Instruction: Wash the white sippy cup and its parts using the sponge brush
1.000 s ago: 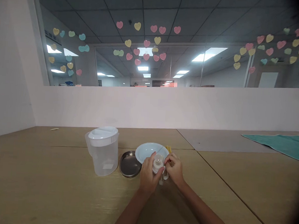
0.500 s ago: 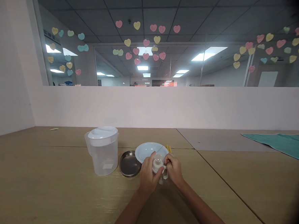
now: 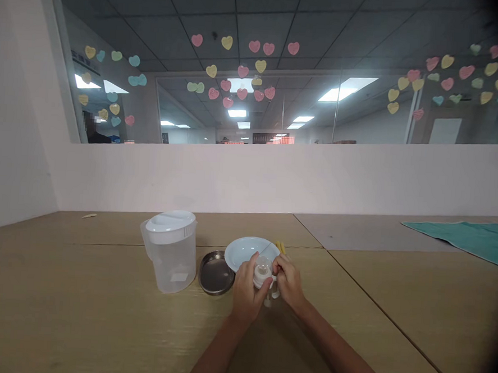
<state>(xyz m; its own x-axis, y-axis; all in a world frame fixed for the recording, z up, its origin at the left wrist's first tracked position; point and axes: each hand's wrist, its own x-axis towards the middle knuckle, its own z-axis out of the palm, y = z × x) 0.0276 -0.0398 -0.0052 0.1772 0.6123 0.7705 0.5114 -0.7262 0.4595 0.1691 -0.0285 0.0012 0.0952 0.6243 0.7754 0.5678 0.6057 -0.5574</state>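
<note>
A baby bottle (image 3: 263, 273) with a white collar, side handles and a clear dome on top stands in front of me. My left hand (image 3: 246, 290) is wrapped around its left side, the thumb across the near side. Close against the bottle's right side, my right hand (image 3: 289, 280) has its fingers curled together in a pinch; what lies between them is hidden. Just behind the bottle is a pale blue oval plate (image 3: 241, 247), partly covered by the left fingers. A small yellow object (image 3: 281, 246) shows beyond the right hand.
Left of the plate lies a round metal dish (image 3: 217, 274), beside a lidded translucent plastic pitcher (image 3: 174, 261). A green cloth (image 3: 469, 236) rests at the far right of the wooden table (image 3: 98, 312). Behind are a low wall and a window with heart-shaped notes.
Both hands keep nearly the same position around the bottle. A person has come into view behind the glass at the far left.
</note>
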